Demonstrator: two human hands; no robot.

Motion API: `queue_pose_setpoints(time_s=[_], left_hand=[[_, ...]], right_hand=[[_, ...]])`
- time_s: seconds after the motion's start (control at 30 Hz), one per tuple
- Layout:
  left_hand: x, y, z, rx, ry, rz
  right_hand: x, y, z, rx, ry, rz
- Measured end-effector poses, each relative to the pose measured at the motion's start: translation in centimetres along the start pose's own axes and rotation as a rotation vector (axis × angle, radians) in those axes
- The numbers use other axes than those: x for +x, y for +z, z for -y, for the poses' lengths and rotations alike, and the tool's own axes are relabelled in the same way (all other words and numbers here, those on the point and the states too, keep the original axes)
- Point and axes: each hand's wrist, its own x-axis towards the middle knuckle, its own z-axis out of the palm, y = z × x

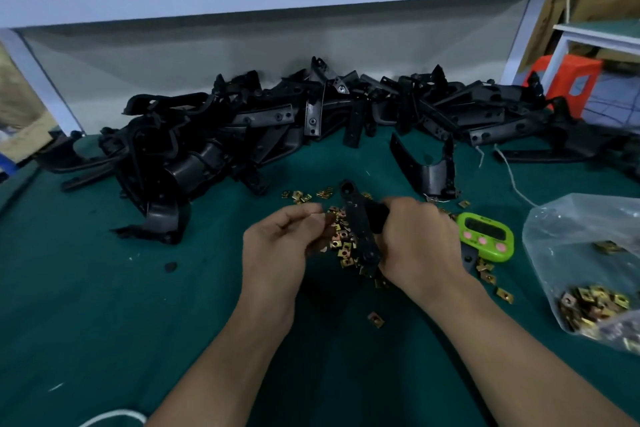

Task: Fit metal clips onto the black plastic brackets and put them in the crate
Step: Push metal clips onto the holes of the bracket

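The fitting step seems in hand: the right hand grips a black bracket over loose metal clips on the desk, while the left hand pinches beside it, contents too blurred to tell; next, likely seating a clip squarely.

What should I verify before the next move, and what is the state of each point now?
1. Bracket held firmly: ok. The right hand grips the black bracket.
2. Clip in the left hand: cannot tell. Its fingertips meet near the bracket, but blur hides any clip.
3. Spare clips within reach: ok. Loose clips lie under both hands, and more are in the plastic bag.
4. More brackets ready: ok. The bracket pile lies behind.
5. Crate ready: cannot tell. No crate is in view.
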Motion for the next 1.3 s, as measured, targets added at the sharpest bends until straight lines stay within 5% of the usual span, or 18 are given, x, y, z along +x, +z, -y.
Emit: queue_pose_setpoints(time_s=[0.17,1.3], left_hand=[[0.3,-0.3,-0.4,-0.207,-0.174,0.102],[0.2,-0.8,-0.3,0.074,-0.099,0.209]], right_hand=[[0.2,0.0,0.2,-0.002,0.017,0.044],[-0.2,-0.7,1.3,-0.018,0.042,0.057]])
